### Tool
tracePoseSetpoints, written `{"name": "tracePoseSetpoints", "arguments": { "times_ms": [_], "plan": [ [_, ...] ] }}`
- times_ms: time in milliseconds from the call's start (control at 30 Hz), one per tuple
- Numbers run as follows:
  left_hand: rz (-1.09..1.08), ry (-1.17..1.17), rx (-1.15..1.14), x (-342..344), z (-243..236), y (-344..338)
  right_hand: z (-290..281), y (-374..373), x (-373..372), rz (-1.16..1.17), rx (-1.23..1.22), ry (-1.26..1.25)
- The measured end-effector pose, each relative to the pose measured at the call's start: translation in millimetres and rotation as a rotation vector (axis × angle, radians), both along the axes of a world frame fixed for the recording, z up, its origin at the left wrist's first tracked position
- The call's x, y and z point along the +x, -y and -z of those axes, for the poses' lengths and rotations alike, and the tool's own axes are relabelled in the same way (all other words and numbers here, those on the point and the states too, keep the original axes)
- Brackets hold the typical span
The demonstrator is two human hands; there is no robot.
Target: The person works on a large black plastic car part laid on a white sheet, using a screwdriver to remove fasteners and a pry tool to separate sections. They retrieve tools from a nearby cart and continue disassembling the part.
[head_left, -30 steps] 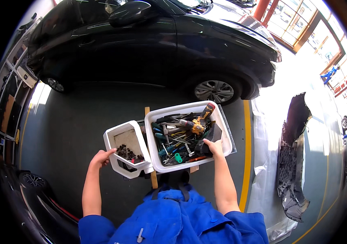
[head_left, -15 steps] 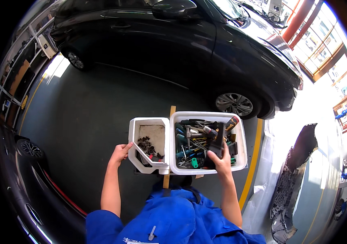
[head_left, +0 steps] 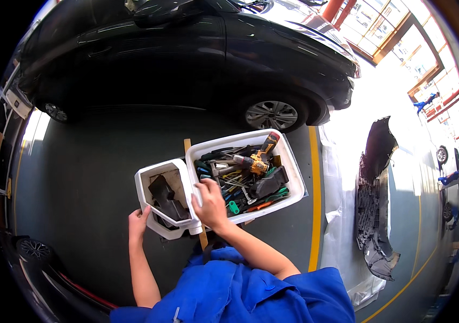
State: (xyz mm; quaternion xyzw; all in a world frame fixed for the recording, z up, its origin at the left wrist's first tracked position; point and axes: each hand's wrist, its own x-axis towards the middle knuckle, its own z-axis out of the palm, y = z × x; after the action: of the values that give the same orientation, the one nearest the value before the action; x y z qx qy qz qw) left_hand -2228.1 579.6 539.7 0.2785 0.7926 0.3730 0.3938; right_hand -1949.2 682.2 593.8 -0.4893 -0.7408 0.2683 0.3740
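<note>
Pinching left hand [head_left: 138,222]: closed on the near-left rim of the white, cut-open, angular plastic jug [head_left: 159,168], thumb uppermost; it gripped the same side half a second earlier.
Loose right hand [head_left: 212,205]: blurred, at the jug's right edge; fingers half-curled and parted, nothing visible in them; contact with the rim cannot be told. Half a second earlier it held a black part, right of the jug.
Black, moulded, block-like part [head_left: 163,194]: lying inside the jug, over the area where a small dark heap showed earlier.
Long axis of black part: slanting across the jug, from its far-left side to its near-right corner; broader end far, narrower end near.
Jug neck [head_left: 195,230]: at the jug's near-right corner, pointing toward the wearer.
White, rectangular, round-cornered tub [head_left: 295,180]: right of the jug, full of hand tools.
Yellow-and-black cordless drill [head_left: 260,164]: atop the tools, right of the jug; chuck directed toward the jug, handle slanting away to the far right.
</note>
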Motion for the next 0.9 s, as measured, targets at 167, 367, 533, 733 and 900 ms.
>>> {"name": "tracePoseSetpoints", "arguments": {
  "times_ms": [167, 367, 533, 733, 900],
  "plan": [
    [-0.021, -0.033, 0.081, -11, 20, 4, 46, -38, 133, 0.372, -0.439, 0.695],
    [-0.020, -0.028, 0.066, -8, 23, 1, 66, -54, 181, 0.328, -0.463, 0.562],
    [-0.038, -0.064, 0.063, -13, 17, 12, 18, 3, 136, 0.439, -0.129, 0.152],
    [-0.058, -0.058, 0.081, -3, 12, 7, -79, 35, 34, -0.370, -0.090, -0.079],
    [-0.031, -0.041, 0.095, 11, 3, 3, -31, 12, -30, -0.624, -0.172, 0.218]
  ]
}}
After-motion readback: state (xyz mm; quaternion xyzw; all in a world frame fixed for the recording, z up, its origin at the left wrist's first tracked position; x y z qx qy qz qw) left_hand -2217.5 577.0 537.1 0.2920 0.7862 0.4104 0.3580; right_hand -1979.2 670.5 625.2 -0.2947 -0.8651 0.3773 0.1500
